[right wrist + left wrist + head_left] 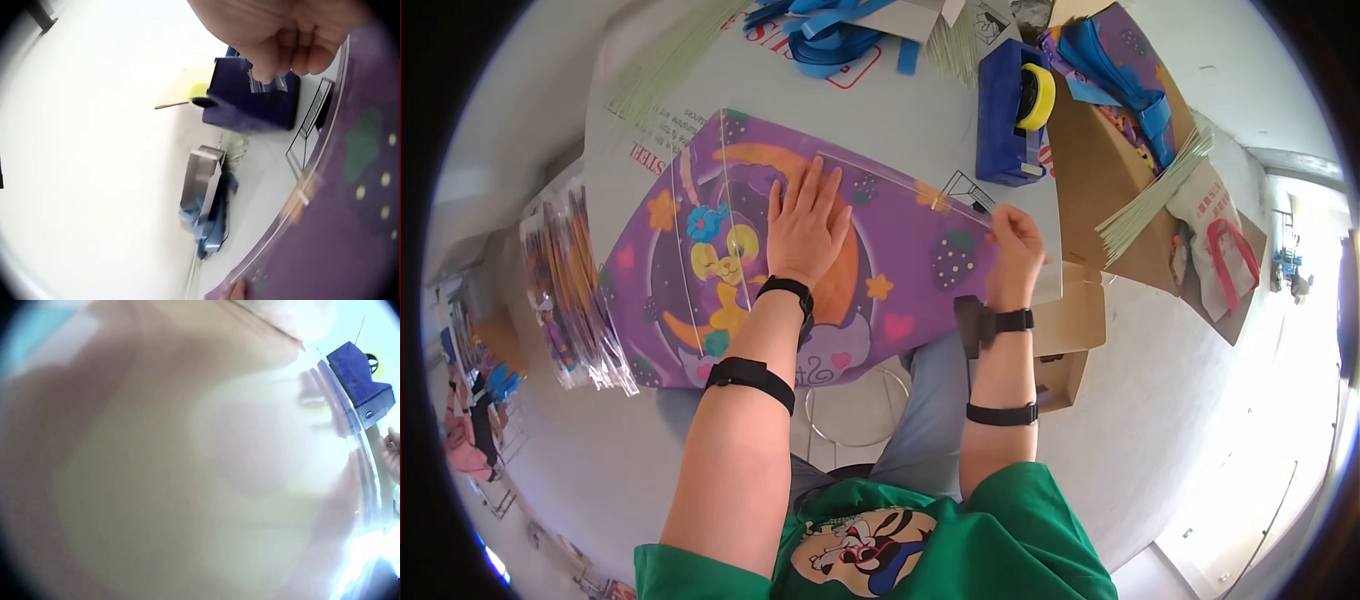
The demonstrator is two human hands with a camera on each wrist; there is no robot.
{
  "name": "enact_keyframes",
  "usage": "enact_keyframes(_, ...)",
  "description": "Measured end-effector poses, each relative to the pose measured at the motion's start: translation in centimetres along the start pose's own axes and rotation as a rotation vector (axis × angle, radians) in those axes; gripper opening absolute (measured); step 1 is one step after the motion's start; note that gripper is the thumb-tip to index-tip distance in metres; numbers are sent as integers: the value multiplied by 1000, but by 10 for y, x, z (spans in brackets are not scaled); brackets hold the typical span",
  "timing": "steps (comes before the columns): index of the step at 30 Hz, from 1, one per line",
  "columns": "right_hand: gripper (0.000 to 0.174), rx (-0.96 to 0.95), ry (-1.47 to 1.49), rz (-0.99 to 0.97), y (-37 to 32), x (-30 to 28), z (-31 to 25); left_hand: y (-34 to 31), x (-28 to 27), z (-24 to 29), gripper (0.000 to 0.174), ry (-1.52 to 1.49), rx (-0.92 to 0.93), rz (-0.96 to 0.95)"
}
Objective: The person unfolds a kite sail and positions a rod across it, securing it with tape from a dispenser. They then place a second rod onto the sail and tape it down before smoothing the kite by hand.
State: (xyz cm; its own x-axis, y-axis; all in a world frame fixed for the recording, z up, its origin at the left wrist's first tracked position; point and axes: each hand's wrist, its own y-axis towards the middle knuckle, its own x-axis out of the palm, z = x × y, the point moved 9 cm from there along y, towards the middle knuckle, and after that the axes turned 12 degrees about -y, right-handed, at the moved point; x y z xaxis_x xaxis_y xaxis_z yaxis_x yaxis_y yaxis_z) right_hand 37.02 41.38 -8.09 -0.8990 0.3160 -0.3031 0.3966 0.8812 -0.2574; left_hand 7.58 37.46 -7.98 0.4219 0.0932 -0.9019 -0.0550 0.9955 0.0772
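A purple printed sheet (910, 300) with a cartoon bunny, moon and stars lies on the table, its upper edge shiny and clear. My left hand (805, 225) rests flat on it, fingers spread toward that upper edge. Near the sheet's right corner, my right hand (1015, 245) has curled fingers. In the right wrist view, the fingertips of this hand (281, 37) pinch a short piece of clear tape (265, 83). Behind it stands a blue tape dispenser (1000, 120) with a yellow-cored roll (1037, 97). The left wrist view is mostly blurred close-up surface.
Blue ribbons (830, 50) lie at the table's back beside thin pale sticks (675, 65). To the right, a cardboard box (1090, 190) bears more ribbons, sticks (1155, 195) and a white bag (1215, 240). Clear-wrapped packs (565, 280) hang at the left edge.
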Motion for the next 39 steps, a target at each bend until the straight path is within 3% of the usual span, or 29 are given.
enact_keyframes(2,9,66,128,-158,-13,31,3,-1,1,1,50,-4,9,12)
enact_keyframes(7,14,91,59,-215,-22,65,3,-1,3,-1,51,-5,-3,5)
enact_keyframes(10,16,86,-134,-183,-20,75,6,-1,3,0,51,-7,-6,1)
enact_keyframes(39,25,-1,-380,-85,-7,78,10,0,4,-1,52,10,-14,9)
